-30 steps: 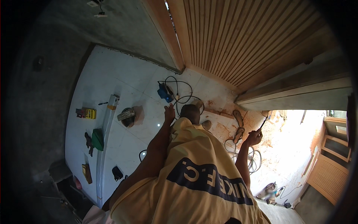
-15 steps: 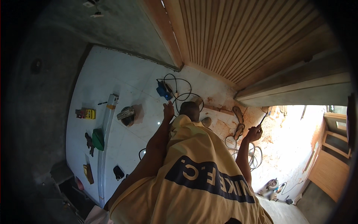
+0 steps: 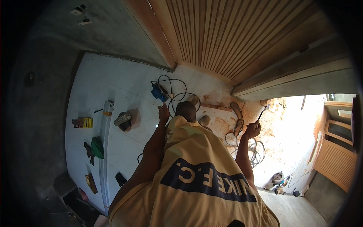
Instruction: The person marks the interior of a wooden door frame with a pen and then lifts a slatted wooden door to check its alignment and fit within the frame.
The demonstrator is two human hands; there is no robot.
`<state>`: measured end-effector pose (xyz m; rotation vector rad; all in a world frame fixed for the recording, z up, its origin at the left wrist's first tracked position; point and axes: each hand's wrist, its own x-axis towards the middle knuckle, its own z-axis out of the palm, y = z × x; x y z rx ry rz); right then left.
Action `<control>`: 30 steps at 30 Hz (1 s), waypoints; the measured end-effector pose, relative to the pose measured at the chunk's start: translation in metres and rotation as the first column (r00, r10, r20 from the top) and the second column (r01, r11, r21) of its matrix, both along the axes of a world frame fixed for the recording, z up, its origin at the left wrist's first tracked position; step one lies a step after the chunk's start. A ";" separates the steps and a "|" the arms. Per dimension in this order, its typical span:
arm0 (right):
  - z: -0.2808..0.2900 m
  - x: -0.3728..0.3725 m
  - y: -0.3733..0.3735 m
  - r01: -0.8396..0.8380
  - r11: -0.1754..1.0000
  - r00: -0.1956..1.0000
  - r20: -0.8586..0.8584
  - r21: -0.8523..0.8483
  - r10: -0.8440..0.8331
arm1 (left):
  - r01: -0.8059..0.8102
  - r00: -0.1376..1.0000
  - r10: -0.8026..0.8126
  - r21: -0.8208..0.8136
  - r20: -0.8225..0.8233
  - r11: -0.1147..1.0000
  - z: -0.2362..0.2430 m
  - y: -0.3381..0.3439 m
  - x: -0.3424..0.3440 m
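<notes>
My left hand [image 3: 163, 113] hangs over the white tiled floor with its fingers apart and nothing visible in them. Just beyond its fingertips in the picture lies a blue power tool [image 3: 159, 93] with a black cord [image 3: 184, 85] looping to the right. On the right, my right hand [image 3: 253, 130] is closed around a slim dark-handled tool [image 3: 261, 114], its paler end pointing up and away; its exact kind is too small to tell. Below that tool is the bright, dusty part of the floor. A pair of sandals [image 3: 237, 119] lies left of my right hand.
A slatted wooden door [image 3: 223, 34] stands ahead. At left lie a long metal bar [image 3: 105, 151], a circular power tool [image 3: 123, 121], a yellow box [image 3: 87, 122] and a green object [image 3: 97, 147]. A coiled cable [image 3: 258, 155] and another power tool [image 3: 276, 179] are at right.
The view has shifted slightly, so most things sit a little further left. Both hands keep nearly the same pose, and the slim tool stays in my right hand.
</notes>
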<state>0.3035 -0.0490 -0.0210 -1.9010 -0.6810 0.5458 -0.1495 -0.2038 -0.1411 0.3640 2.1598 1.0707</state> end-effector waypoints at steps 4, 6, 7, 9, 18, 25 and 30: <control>-0.014 0.008 -0.005 0.003 1.000 0.998 0.062 -0.014 -0.002 | -0.033 0.999 0.033 -0.006 -0.027 0.999 0.016 0.001 0.011; -0.022 0.015 -0.005 0.010 1.000 0.995 0.100 0.006 -0.011 | -0.023 0.998 0.025 0.028 -0.062 0.999 0.022 0.007 0.013; -0.026 0.020 -0.008 0.031 0.999 0.998 0.057 -0.028 -0.030 | -0.024 0.999 0.024 -0.003 -0.031 1.000 0.026 0.012 0.015; -0.010 0.002 -0.013 0.017 0.996 1.000 -0.021 -0.093 -0.019 | -0.080 0.997 0.080 -0.063 -0.001 0.995 0.026 0.005 0.012; -0.016 0.008 -0.015 -0.060 0.985 0.996 0.060 -0.161 0.071 | -0.059 0.998 0.060 -0.084 0.004 0.995 0.024 0.009 0.012; -0.035 0.014 -0.012 -0.031 0.997 0.998 0.050 -0.065 0.035 | 0.110 0.972 -0.137 -0.143 -0.192 0.984 0.006 0.002 0.015; -0.053 0.022 -0.005 -0.039 0.999 0.988 0.150 -0.033 0.043 | 0.097 0.967 -0.109 -0.061 -0.232 0.993 0.011 0.005 0.017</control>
